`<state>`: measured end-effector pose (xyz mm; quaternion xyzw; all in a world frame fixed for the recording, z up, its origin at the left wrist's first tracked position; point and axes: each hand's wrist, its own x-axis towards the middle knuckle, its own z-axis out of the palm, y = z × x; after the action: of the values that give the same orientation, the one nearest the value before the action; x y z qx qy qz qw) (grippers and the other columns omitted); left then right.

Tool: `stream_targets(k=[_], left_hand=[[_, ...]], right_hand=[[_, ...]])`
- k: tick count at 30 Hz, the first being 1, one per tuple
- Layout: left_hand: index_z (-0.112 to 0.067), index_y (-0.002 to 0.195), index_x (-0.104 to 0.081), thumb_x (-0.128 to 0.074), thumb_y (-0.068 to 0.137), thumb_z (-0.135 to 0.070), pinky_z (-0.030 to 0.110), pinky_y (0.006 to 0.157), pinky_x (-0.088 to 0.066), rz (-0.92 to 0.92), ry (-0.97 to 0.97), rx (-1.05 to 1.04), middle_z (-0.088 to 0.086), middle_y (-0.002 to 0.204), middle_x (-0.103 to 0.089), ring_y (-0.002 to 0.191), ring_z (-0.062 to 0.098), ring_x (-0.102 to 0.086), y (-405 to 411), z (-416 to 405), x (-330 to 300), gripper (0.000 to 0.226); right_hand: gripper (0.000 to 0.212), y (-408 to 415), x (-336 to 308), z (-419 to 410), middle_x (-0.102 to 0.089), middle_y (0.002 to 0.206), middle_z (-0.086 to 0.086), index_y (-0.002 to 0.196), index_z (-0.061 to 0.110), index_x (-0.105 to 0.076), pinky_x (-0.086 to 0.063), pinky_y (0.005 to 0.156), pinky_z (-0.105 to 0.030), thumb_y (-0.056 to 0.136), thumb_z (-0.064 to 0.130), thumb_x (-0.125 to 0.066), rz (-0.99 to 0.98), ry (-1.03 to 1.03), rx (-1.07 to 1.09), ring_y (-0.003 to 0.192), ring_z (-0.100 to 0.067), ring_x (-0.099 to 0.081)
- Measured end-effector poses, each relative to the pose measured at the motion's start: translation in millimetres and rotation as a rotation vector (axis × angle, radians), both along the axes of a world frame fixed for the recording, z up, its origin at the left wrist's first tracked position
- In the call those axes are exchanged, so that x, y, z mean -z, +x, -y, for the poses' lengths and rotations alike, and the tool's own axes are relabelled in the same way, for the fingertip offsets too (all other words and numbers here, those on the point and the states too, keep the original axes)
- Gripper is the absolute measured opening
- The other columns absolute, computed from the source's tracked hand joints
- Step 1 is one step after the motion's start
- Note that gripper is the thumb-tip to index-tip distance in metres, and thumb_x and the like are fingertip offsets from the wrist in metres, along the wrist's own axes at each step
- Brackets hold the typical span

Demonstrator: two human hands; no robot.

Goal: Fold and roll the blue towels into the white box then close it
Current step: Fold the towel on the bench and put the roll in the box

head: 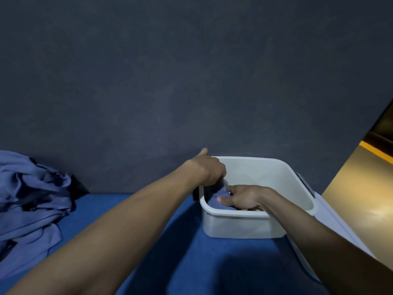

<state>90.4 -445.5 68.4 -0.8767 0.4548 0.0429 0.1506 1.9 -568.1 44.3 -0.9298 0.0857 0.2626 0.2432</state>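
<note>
Nearest, the right hand [244, 198] reaches over the near rim of the white box [244, 225], fingers laid on a rolled blue towel [214, 202] in its left corner. The left hand [209, 170] curls down onto the same roll, thumb out. Soft, light cloth that likely unrolls unless held around its middle. Left on the blue tabletop [191, 262], a loose towel heap [32, 199]; the lid [331, 226] lies right of the box. Nothing blocks the box.

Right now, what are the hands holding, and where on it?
Both hands, left hand and right hand, are on a rolled blue towel in the white box. Fingers hidden; exact hold unclear.
</note>
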Motion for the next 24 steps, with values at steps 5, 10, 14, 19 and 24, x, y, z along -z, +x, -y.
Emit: stream_targets(k=[5,10,14,19,24], left_hand=[[-0.022,0.132,-0.056,-0.048,0.101,-0.018,0.036,0.104,-0.035,0.057,0.007,0.020,0.001,0.128,-0.065,0.117,0.022,-0.061,2.7,19.4,9.7,0.032],[-0.024,0.132,-0.058,-0.058,0.096,-0.017,0.035,0.091,-0.044,-0.142,-0.205,-0.074,0.007,0.133,-0.059,0.119,0.030,-0.058,8.3,18.2,4.1,0.037],[-0.028,0.114,-0.063,-0.059,0.093,-0.012,0.032,0.076,-0.041,-0.224,-0.356,-0.078,0.001,0.108,-0.064,0.100,0.027,-0.059,12.8,8.7,6.2,0.027],[-0.022,0.100,-0.065,-0.060,0.088,-0.009,0.030,0.069,-0.041,-0.193,-0.366,-0.081,0.004,0.104,-0.067,0.091,0.027,-0.060,10.9,10.1,14.3,0.019],[-0.020,0.094,-0.066,-0.056,0.087,-0.008,0.029,0.066,-0.038,-0.151,-0.335,-0.071,0.005,0.099,-0.066,0.086,0.028,-0.059,9.1,14.6,15.9,0.016]], right_hand=[[0.070,4.5,8.7,7.6,-0.050,0.149,0.000,0.152,0.016,-0.036,-0.038,0.112,-0.031,0.097,0.054,-0.057,0.025,-0.011,0.028,0.132,-0.019,-0.050],[0.021,4.7,14.7,11.9,-0.063,0.110,0.005,0.110,0.024,-0.057,-0.048,0.081,-0.019,0.097,0.038,-0.065,0.063,0.155,0.114,0.100,-0.011,-0.060],[0.012,5.0,15.6,12.5,-0.067,0.103,0.004,0.100,0.025,-0.059,-0.051,0.071,-0.019,0.095,0.029,-0.069,0.015,0.314,0.181,0.100,-0.016,-0.064],[0.026,0.4,6.7,7.3,-0.068,0.106,0.002,0.116,0.020,-0.059,-0.053,0.063,-0.018,0.095,0.032,-0.069,-0.031,0.316,0.221,0.095,-0.014,-0.067],[0.077,-9.8,-14.5,6.4,-0.052,0.146,-0.004,0.154,0.015,-0.034,-0.041,0.110,-0.031,0.093,0.051,-0.066,-0.009,-0.061,0.018,0.130,-0.022,-0.053]])
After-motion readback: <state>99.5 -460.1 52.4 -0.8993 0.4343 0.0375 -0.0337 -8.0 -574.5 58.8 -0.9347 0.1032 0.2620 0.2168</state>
